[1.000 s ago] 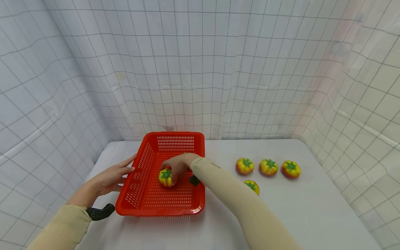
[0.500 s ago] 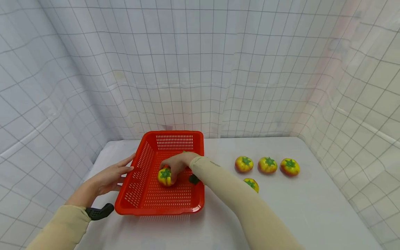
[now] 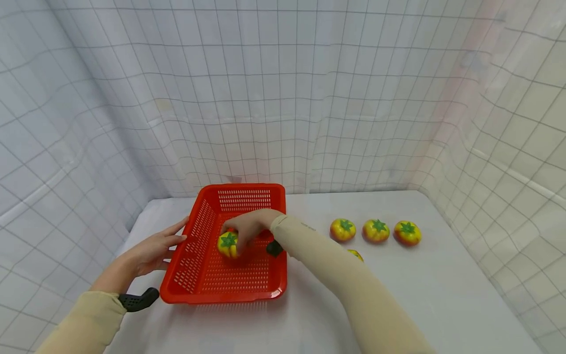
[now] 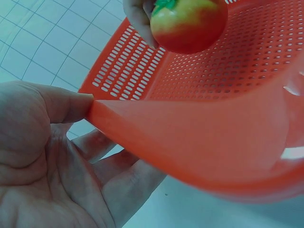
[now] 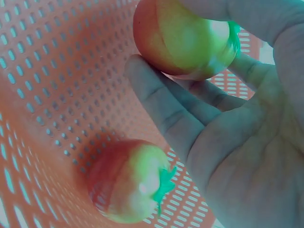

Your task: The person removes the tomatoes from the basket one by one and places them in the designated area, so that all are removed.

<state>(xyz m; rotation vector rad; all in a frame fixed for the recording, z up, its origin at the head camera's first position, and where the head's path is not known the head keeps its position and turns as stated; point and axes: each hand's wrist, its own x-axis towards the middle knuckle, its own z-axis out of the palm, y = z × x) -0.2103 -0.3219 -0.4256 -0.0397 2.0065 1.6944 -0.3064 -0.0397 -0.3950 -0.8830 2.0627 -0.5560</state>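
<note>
In the head view a red plastic basket (image 3: 221,298) stands on the left half of the table. My left hand (image 3: 152,251) pinches its left rim, thumb on top and fingers beneath in the left wrist view. Inside the basket, my right hand (image 3: 249,227) grips a yellow-and-red tomato (image 3: 227,246) with a green leafy top. Thumb and fingers lie on either side of this tomato in the right wrist view. Below it there, a second tomato (image 5: 126,183) rests on the basket's slotted surface; my right hand and forearm hide that one from the head view.
Three similar tomatoes sit in a row on the white table (image 3: 446,290): a left one (image 3: 342,230), a middle one (image 3: 376,231) and a right one (image 3: 408,233). Another tomato (image 3: 355,254) is mostly behind my right sleeve. A white gridded curtain (image 3: 283,113) surrounds the table.
My right hand and its tomato have shifted slightly left and away within the basket. My right sleeve covers more of the nearest table tomato. The left hand keeps its place on the rim.
</note>
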